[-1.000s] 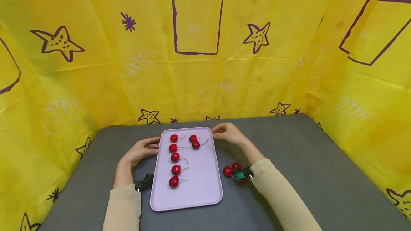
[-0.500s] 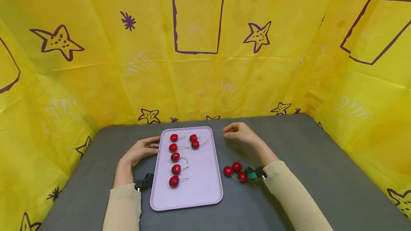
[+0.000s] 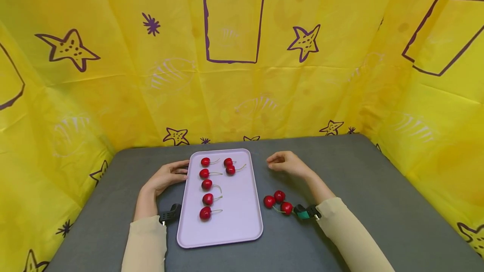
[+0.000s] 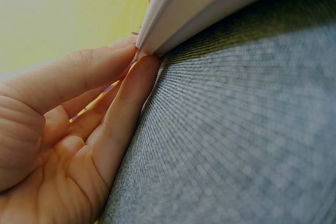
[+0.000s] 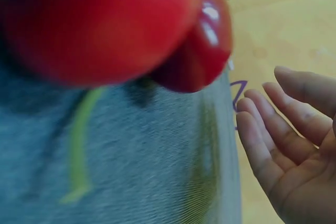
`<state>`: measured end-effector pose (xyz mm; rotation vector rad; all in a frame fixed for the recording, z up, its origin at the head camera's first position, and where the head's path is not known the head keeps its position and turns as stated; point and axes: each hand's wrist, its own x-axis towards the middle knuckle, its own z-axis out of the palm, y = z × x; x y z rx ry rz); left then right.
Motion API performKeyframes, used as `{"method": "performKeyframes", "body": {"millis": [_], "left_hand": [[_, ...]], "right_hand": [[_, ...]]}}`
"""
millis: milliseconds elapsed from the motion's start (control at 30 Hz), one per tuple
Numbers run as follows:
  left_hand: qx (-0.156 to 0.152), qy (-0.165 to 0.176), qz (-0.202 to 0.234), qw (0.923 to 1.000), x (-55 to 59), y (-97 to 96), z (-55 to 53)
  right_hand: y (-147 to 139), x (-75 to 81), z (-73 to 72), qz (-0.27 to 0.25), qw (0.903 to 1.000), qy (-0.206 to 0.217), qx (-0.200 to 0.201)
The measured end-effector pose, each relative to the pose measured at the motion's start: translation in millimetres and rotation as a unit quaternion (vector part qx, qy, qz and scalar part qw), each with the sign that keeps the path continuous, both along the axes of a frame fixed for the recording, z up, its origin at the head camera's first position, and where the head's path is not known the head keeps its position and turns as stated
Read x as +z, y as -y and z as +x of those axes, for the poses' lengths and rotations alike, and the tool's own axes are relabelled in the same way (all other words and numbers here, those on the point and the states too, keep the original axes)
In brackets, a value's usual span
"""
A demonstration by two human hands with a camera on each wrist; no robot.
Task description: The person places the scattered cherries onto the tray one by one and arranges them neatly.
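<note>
A pale lilac tray (image 3: 238, 205) lies on the dark grey cloth-covered table. My left hand (image 3: 166, 177) is at its left side, and in the left wrist view the thumb (image 4: 94, 69) and a finger (image 4: 142, 74) meet at the tray's edge, gripping it. Several red cherries with stems lie on the tray: a column on the left, including the nearest cherry (image 3: 205, 213), and a cherry pair (image 3: 230, 170) at the upper right. To the right of the tray, my right hand (image 3: 289, 163) hovers with loosely bent fingers and nothing in them.
Three loose cherries (image 3: 280, 196) lie on the table right of the tray, close by the right wrist camera (image 3: 302, 212); one fills much of the right wrist view. A yellow patterned cloth (image 3: 234, 95) encloses the table at the back and sides.
My right hand has left the tray's upper right corner and moved right, then slightly nearer. The loose cherries show more fully from behind the wrist. The left hand and tray stay put.
</note>
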<state>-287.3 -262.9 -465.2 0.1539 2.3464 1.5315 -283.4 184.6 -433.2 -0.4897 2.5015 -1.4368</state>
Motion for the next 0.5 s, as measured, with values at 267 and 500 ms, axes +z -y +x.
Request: {"method": "performKeyframes", "body": {"millis": [267, 500], "left_hand": [[-0.003, 0.001, -0.002, 1.0, -0.2, 0.2, 0.5], [-0.003, -0.002, -0.001, 1.0, 0.5, -1.7, 0.7]], "right_hand": [[-11, -7.1, 9.0, -0.005, 0.9997, 0.0, 0.023], [-25, -4.3, 17.8, 0.005, 0.9992, 0.004, 0.039]]}}
